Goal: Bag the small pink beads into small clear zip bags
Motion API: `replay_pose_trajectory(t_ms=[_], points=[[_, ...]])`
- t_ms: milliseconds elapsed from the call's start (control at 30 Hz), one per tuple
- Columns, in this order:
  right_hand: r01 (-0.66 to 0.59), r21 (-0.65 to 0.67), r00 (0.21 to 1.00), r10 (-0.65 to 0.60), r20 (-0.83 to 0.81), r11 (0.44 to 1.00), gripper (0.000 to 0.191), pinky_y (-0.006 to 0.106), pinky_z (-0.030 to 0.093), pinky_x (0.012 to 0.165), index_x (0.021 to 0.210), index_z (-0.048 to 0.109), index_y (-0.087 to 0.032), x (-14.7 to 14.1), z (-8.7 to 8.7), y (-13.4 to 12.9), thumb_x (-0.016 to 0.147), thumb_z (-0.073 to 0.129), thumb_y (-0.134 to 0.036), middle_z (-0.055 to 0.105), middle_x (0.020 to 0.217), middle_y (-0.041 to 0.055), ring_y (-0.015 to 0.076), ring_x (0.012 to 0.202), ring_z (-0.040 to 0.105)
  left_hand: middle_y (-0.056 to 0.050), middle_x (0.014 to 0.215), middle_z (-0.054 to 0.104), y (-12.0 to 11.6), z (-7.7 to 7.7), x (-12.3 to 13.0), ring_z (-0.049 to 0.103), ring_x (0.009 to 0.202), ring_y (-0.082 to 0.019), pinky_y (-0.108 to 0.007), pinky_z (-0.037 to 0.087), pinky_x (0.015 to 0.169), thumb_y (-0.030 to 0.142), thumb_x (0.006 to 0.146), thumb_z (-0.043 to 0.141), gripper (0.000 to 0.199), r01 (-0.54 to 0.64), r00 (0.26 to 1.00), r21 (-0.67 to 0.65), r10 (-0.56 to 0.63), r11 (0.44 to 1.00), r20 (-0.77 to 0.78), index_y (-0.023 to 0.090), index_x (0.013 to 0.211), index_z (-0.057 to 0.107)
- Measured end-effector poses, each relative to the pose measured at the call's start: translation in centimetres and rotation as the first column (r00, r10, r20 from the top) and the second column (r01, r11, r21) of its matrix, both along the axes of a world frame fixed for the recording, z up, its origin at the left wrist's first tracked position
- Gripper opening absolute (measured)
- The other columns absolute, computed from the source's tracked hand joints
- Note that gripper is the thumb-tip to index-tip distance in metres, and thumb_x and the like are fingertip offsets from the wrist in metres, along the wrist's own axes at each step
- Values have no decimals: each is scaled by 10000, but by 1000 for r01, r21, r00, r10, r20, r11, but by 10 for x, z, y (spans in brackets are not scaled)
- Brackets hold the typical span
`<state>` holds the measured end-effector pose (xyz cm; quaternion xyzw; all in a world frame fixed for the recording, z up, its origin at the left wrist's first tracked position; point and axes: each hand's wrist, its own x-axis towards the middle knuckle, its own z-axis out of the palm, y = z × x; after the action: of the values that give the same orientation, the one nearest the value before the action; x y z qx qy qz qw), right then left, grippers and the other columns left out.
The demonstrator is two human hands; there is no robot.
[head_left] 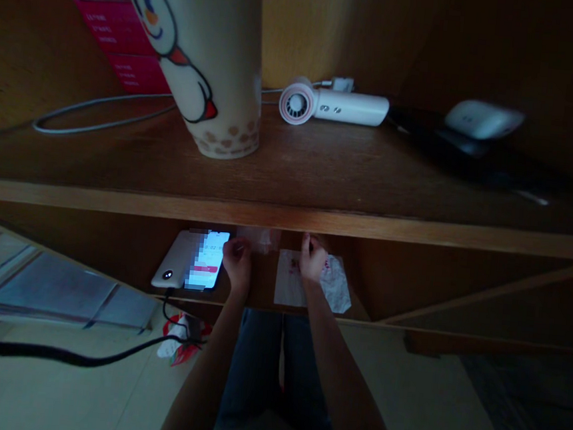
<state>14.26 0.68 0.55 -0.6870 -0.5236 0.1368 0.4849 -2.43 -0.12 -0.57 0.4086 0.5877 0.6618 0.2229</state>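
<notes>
Two hands, grips unclear: left hand beside the phone, right hand on tissue; one nudge could knock the phone down.

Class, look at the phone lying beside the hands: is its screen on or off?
On: the phone's screen glows bright, with a red bar across it.

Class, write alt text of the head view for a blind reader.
Two bare hands reach under a wooden shelf: the left hand beside a lit smartphone on a white power bank, the right hand on a crumpled printed paper. Above, a snowman cup and a white handheld fan stand on the shelf.
</notes>
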Motion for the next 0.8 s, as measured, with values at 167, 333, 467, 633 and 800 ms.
replay_pose_trajectory(t_ms=[167, 333, 467, 633, 800], points=[[-21, 43, 999, 19, 29, 999, 494, 276, 382, 695, 765, 645, -155, 0, -1, 1, 890, 277, -461, 670, 807, 109, 194, 754, 596, -35, 859, 539, 0, -6, -1, 535, 780, -144, -300, 448, 742, 153, 702, 541, 147, 15, 995, 11, -14, 1000, -96, 168, 848, 533], [-17, 29, 997, 14, 77, 999, 486, 273, 373, 669, 765, 646, -155, 0, -2, 2, 895, 277, -442, 649, 758, 94, 179, 701, 571, -80, 1004, 490, -5, 2, 1, 483, 971, -213, -389, 397, 881, 178, 720, 556, 208, -63, 937, 15, 64, 998, -343, 183, 928, 560], [-1, 15, 994, 0, 111, 1000, 481, 274, 365, 653, 744, 645, -161, -1, -3, 2, 892, 285, -443, 631, 715, 81, 174, 670, 553, -103, 1170, 470, -11, 8, 6, 413, 1124, -257, -453, 301, 979, 134, 728, 527, 309, -91, 865, 51, 104, 995, -490, 201, 1027, 565], [-7, 12, 989, 5, 150, 1000, 472, 271, 361, 655, 720, 642, -164, -1, -2, 2, 893, 290, -426, 616, 700, 74, 171, 674, 549, -82, 1191, 517, -10, 6, 8, 436, 1132, -243, -441, 317, 967, 157, 790, 458, 261, 54, 827, 53, -15, 997, -562, 218, 998, 604], [3, -5, 986, -2, 168, 1000, 456, 273, 364, 673, 730, 652, -182, -2, -1, 3, 891, 293, -414, 619, 735, 73, 175, 717, 554, -90, 1112, 564, -7, 5, 11, 481, 1079, -246, -441, 340, 938, 310, 769, 564, 234, 35, 839, 43, -6, 998, -544, 200, 972, 597]])
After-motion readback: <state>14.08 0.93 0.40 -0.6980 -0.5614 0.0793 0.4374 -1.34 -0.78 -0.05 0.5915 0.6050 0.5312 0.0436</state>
